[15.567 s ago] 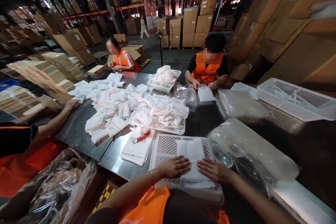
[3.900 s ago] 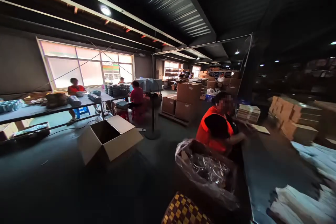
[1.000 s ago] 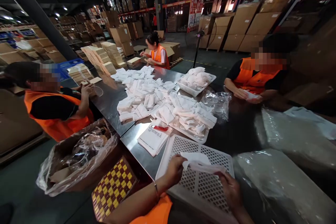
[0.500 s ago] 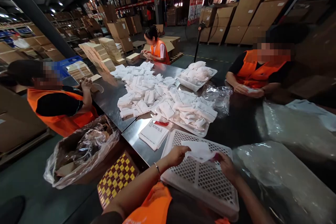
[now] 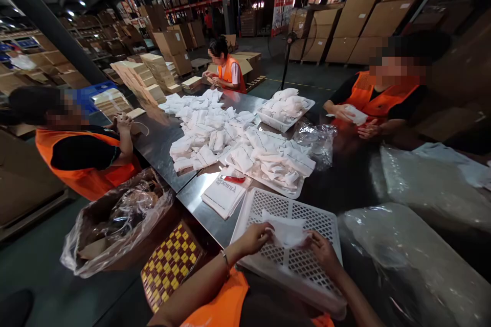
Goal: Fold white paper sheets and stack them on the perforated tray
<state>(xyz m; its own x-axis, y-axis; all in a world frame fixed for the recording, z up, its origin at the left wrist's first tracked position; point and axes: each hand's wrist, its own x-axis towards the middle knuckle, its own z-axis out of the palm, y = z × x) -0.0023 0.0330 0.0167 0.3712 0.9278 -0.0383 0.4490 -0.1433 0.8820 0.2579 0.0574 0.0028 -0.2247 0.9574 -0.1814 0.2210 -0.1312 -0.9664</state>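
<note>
Head view. Left hand: fingers pinched narrow on the near-left corner of a thin white pouch. Right hand: fingers closed on the pouch's right edge. The pouch is spread between the hands above the lattice of a white plastic basket; whether its underside touches the lattice, cannot tell. Contents, if any, not visible.

Handling (judged): very light, soft, limp; sags or creases unless drawn out from both sides. Probably not slippery, as fabric; thin enough that a hard tug might stretch or tear it. Best hold: fingertip pinch at opposite side edges or corners, light even tension, middle left free.

Surroundings: stack of flat printed bags on the metal table, just left of the basket, with a red cutter lying on it. Beyond, a heap of white packets, partly spilling round a shallow tray. Large clear plastic bag to the right of the basket. Co-worker at right holds a small white piece.
</note>
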